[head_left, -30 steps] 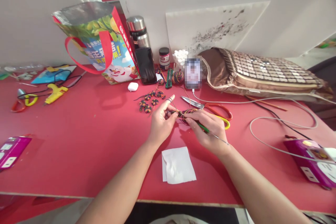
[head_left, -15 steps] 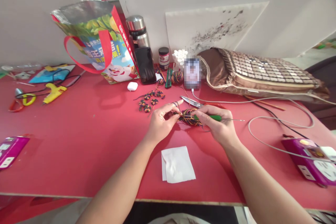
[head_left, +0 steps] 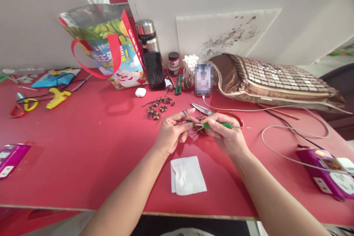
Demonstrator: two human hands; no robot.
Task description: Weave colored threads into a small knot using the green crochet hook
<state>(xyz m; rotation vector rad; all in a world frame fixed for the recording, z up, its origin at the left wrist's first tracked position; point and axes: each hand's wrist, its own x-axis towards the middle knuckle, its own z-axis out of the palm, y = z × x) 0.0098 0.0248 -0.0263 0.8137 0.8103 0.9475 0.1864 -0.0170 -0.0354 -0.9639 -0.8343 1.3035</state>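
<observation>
My right hand is closed round the green handle of a crochet hook, whose metal tip points left. With thumb and fingers, my left hand pinches a small piece of multicoloured yarn work, mostly hidden by the fingertips. A dark strand of yarn runs over the raised left index finger. The hook's tip meets the piece at the left fingertips. Just behind and below lies a loose bundle of dark, orange and red yarn. Scissors rest beyond my hands, and several small crocheted flowers lie to the left.
A folded white tissue lies in front of me. Farther back stand a shopping bag, a dark phone, a jar, a yarn ball and a charging phone. A purple power strip sits right, a yellow glue gun left.
My hands have drawn slightly closer together, and the hook has shifted a little left. The left hand's lower fingers have moved into view below the piece. The camera view has shifted slightly.
</observation>
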